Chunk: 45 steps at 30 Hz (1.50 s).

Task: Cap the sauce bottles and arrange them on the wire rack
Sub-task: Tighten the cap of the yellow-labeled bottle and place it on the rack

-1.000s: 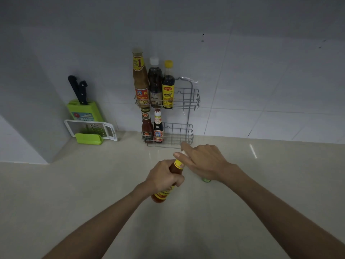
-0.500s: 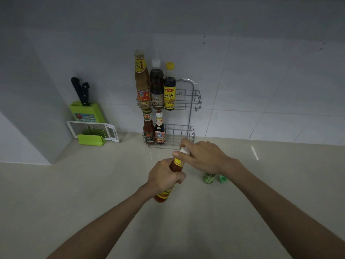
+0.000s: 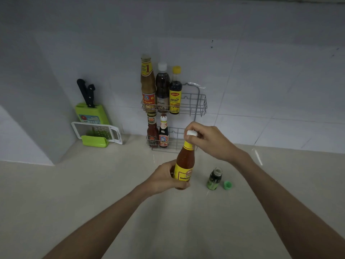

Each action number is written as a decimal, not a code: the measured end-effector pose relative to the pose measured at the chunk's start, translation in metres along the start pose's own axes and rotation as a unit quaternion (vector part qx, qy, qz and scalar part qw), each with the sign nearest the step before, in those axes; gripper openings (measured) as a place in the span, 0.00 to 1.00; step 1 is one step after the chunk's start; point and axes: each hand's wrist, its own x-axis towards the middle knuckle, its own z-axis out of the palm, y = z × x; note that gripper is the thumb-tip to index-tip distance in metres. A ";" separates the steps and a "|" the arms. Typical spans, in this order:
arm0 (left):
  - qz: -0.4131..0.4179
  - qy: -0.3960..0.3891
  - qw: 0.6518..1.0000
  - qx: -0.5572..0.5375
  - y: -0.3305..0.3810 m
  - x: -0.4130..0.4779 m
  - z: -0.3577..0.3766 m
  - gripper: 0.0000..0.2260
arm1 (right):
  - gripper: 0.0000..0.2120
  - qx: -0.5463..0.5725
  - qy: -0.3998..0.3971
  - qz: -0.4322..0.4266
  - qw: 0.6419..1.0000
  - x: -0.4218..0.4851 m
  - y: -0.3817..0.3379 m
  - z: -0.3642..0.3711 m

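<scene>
Item: orange sauce bottle (image 3: 184, 161), base clamped in left hand (image 3: 164, 179); right hand (image 3: 207, 140) pinching white cap (image 3: 192, 133) at 12 o'clock. Advice: hold bottle steady, seat cap square, twist until snug.

"1" on tall rack bottle (image 3: 147, 83)

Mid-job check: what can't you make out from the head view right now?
- White cap: right hand fingers cover it; how far it is seated on the chili sauce bottle is unclear.
- Bottle base: hidden by the left hand.
- Small green bottle label: too small, dim.
</scene>
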 end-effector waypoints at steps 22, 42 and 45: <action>-0.043 0.145 0.988 0.011 -0.025 0.130 -0.083 0.36 | 0.11 0.126 0.263 0.140 0.946 0.094 0.108 0.093; 0.009 0.191 0.981 -0.041 -0.061 0.163 -0.081 0.34 | 0.19 -0.029 0.123 0.225 0.966 0.170 0.158 0.124; 0.019 0.197 0.980 -0.026 -0.062 0.163 -0.083 0.34 | 0.18 -0.013 0.115 0.231 0.966 0.169 0.156 0.126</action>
